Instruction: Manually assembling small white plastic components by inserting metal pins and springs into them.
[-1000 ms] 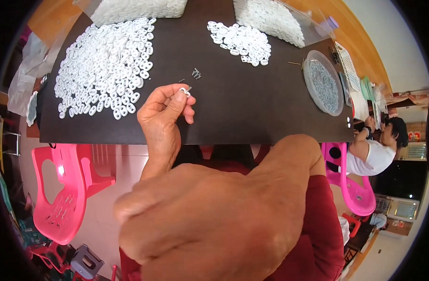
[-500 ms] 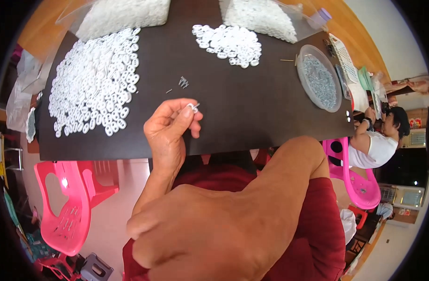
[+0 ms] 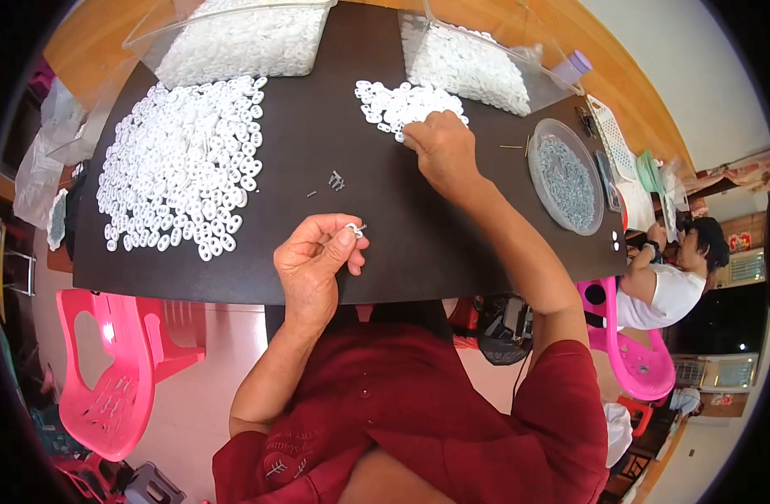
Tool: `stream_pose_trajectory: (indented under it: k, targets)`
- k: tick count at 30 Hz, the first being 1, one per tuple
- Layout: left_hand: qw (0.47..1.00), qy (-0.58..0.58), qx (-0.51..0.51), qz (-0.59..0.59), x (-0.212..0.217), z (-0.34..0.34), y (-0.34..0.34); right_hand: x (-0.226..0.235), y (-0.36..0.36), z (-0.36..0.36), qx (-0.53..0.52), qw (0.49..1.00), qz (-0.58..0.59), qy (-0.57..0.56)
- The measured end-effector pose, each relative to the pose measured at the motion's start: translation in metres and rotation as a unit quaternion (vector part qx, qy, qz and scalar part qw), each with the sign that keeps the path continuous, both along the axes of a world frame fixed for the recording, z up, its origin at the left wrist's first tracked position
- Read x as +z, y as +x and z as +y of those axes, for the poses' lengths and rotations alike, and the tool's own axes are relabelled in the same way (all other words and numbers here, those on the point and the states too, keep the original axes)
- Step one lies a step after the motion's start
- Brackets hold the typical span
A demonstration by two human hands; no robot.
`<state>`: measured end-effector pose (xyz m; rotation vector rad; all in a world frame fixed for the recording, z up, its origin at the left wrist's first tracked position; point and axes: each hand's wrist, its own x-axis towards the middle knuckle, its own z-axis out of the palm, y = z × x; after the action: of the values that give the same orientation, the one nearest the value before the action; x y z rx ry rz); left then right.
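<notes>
Chairs first: a pink chair (image 3: 108,370) stands at the far left, below the table's edge. Above it, on the dark table (image 3: 301,168), a broad spread of white rings (image 3: 179,164) lies on the left half, with a clear tub (image 3: 242,38) of the same rings behind it. A few loose metal pins (image 3: 335,180) lie near the table's middle, between the spread and the left hand.

The left hand (image 3: 318,265) sits at the near edge of the table, fingers curled in and pinched narrow on one small ring with a pin (image 3: 354,228), held at the fingertips just above the table top. The pin's end pokes out to the right, so its long axis runs roughly left to right, toward the other arm.

Further right and farther from the body, the right hand (image 3: 444,151) is stretched out over the small pile (image 3: 402,105) of white rings, palm down, fingertips touching its near edge. Whether it has closed on a ring cannot be told; the fingers hide it. The small pile lies ahead and to the right of the held piece, so the right hand is plainly the nearer one to it; the left is well apart.

Behind the pile stands a second tub (image 3: 477,63) of rings. Right of the forearm, a round dish (image 3: 567,176) holds more metal pins. At the far right another person (image 3: 662,286) sits on a pink chair.
</notes>
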<state>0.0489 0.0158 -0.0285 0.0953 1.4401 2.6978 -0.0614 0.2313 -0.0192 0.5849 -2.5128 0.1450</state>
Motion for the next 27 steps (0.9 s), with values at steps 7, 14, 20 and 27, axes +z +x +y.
stream_pose_trajectory:
  k: [7,14,20,27]
  targets:
    - [1.000,0.008,0.008,-0.005,-0.001,-0.001,-0.001,0.004,-0.006,-0.011,0.013,0.999,-0.027,0.014]
    - [1.000,0.002,0.002,0.004,-0.003,-0.003,-0.001,0.011,-0.003,-0.020,0.055,0.995,-0.080,0.019]
    - [1.000,0.012,0.006,-0.001,-0.003,-0.003,0.002,0.005,0.001,-0.018,0.063,0.995,-0.051,0.054]
    - [1.000,0.024,-0.004,-0.001,-0.004,-0.003,0.003,0.005,0.006,-0.019,0.073,0.995,-0.056,0.035]
